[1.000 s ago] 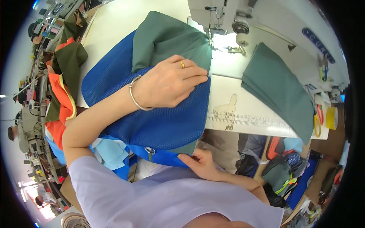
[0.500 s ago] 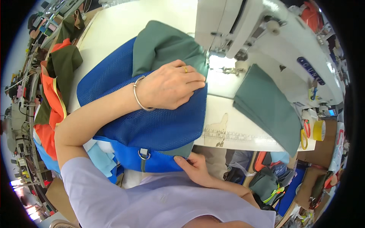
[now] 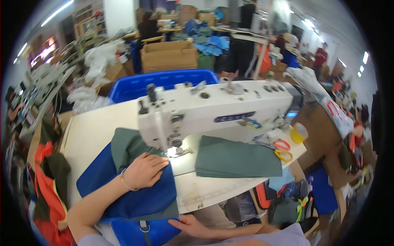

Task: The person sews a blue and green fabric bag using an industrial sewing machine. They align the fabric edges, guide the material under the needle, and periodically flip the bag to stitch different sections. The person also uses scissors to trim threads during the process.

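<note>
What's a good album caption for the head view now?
Beside a white sewing machine, the left hand rests on blue fabric, the right hand holding its near edge.

Count two bare hands from lower left to lower centre, one left hand (image 3: 144, 170) and one right hand (image 3: 191, 226), plus one bracelet (image 3: 124, 182) and one metal ring (image 3: 144, 230). Across the middle, count one sewing machine (image 3: 205, 108); above it, one blue bin (image 3: 172, 77). Toward the right, add one folded green bundle (image 3: 238, 158) and one yellow tape roll (image 3: 299, 133).

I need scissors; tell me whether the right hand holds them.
No, the right hand pinches blue fabric while the scissors lie apart.
</note>
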### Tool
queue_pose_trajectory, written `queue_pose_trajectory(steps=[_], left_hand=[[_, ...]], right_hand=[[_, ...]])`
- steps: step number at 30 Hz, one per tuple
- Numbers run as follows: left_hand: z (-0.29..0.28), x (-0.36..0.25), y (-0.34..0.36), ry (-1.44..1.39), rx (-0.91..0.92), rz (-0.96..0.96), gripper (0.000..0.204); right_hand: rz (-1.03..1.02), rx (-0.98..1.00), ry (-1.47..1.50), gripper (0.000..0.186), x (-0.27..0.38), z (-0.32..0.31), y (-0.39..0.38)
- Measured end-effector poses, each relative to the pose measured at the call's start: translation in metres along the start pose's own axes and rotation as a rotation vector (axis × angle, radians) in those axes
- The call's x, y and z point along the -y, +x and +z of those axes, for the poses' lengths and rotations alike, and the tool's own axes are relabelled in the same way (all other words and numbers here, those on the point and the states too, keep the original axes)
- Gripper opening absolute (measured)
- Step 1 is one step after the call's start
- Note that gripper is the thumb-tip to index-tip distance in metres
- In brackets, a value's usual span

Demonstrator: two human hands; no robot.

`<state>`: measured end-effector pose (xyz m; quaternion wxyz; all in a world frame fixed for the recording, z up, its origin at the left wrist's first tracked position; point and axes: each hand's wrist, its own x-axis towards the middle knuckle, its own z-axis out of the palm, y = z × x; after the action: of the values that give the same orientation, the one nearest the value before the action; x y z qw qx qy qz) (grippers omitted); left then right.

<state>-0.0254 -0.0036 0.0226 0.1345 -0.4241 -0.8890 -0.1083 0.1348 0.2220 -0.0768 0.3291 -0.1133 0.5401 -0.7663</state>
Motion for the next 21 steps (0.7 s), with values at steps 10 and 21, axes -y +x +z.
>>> queue_pose_trajectory(steps=[10, 21], left_hand=[[-0.006, -0.006, -0.002, 0.033, 0.026, 0.021, 0.041], [-0.043, -0.166, -0.04, 0.207, 0.329, -0.217, 0.059]], right_hand=[[-0.02, 0.018, -0.134, 0.036, 0.014, 0.003, 0.0], [-0.107, 0.188, -0.393, 0.05, -0.028, 0.005, -0.022]])
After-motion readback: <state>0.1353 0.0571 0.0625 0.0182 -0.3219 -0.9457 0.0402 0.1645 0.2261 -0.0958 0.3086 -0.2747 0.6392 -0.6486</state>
